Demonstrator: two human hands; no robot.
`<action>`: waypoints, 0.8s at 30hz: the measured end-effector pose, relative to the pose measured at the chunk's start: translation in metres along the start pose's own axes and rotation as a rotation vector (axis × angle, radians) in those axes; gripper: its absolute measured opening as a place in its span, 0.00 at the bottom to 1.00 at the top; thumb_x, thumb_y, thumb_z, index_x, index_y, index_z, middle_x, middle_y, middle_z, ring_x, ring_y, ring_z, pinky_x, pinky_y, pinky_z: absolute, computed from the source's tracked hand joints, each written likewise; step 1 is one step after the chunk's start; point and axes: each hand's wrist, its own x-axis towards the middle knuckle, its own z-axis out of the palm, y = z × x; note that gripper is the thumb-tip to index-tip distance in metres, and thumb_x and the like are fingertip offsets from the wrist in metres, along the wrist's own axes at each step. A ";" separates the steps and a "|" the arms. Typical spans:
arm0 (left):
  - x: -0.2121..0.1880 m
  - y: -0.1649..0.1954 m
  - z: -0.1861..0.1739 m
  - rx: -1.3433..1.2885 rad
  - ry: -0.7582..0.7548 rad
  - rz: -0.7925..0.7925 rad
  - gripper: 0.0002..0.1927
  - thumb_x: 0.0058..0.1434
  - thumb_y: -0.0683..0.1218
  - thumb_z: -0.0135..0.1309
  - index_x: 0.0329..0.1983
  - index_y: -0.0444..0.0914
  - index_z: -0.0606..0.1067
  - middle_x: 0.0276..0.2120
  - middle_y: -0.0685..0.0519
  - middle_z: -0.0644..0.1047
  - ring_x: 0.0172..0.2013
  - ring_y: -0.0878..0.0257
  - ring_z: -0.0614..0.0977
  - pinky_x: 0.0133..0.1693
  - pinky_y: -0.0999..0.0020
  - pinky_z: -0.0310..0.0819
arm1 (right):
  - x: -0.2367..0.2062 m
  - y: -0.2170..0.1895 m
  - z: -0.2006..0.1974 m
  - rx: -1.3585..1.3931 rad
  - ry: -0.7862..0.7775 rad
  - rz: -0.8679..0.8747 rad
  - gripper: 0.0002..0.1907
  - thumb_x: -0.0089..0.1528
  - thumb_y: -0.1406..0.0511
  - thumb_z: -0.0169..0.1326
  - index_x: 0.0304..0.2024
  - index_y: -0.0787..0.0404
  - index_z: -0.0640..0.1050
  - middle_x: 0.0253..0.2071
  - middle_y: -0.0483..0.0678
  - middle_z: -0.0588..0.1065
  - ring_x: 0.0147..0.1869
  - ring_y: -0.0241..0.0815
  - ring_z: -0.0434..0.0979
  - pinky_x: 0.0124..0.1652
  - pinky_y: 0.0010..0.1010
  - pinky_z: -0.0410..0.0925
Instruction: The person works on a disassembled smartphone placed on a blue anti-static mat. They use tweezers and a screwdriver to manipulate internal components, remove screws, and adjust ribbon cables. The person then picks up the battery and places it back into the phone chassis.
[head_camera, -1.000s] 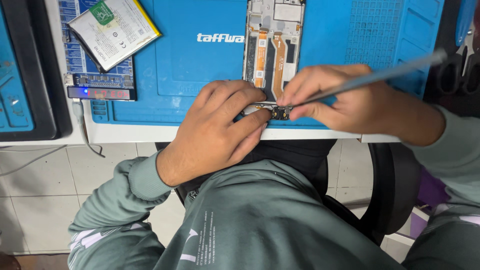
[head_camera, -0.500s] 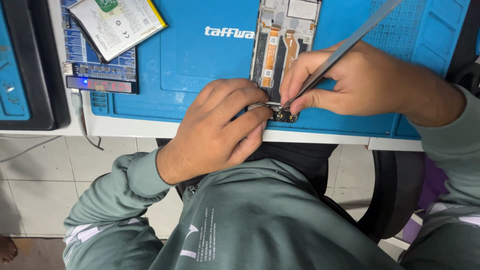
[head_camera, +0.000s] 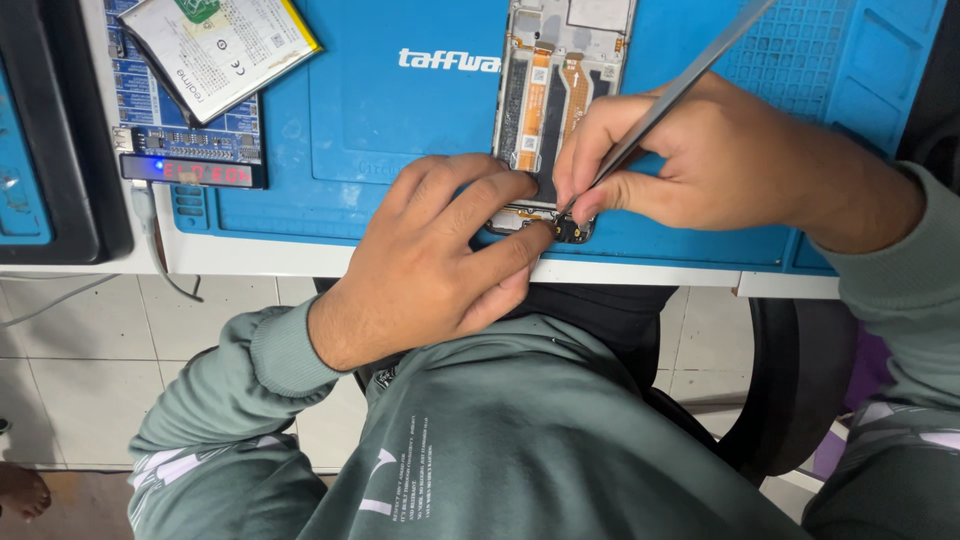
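Now the tweezers (head_camera: 680, 95) are tipped steeper, pinched in the right hand (head_camera: 720, 160), while the open phone (head_camera: 555, 100) is pressed still by the left hand (head_camera: 440, 260).

A single head-worn camera looks steeply down from close above, over the person's lap onto the desk (head_camera: 640, 272) edge.

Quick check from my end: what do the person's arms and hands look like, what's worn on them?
Both hands, the left hand and the right hand, are bare: no gloves, rings or watch visible. Both arms wear a long-sleeved grey-green sweatshirt with ribbed cuffs, pale markings near the left elbow and small pale print on the front.
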 end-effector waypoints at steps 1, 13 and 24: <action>0.000 0.000 0.001 0.015 -0.008 0.005 0.13 0.63 0.46 0.62 0.50 0.40 0.79 0.54 0.47 0.73 0.57 0.50 0.75 0.57 0.53 0.69 | 0.000 0.001 0.000 0.000 -0.002 -0.008 0.03 0.62 0.71 0.59 0.37 0.65 0.77 0.36 0.47 0.81 0.41 0.36 0.86 0.41 0.26 0.78; 0.000 -0.001 0.005 0.128 -0.050 0.034 0.17 0.64 0.48 0.63 0.55 0.43 0.77 0.57 0.47 0.72 0.58 0.50 0.74 0.57 0.51 0.68 | -0.002 0.004 -0.002 -0.017 0.002 -0.024 0.04 0.63 0.69 0.60 0.38 0.64 0.77 0.35 0.46 0.82 0.41 0.36 0.87 0.41 0.26 0.78; 0.000 0.003 0.002 0.217 -0.114 0.060 0.22 0.61 0.51 0.63 0.57 0.43 0.75 0.57 0.47 0.72 0.60 0.49 0.72 0.59 0.47 0.67 | -0.005 0.007 -0.001 0.044 0.017 -0.032 0.04 0.63 0.72 0.59 0.38 0.66 0.75 0.38 0.49 0.80 0.43 0.38 0.86 0.43 0.26 0.79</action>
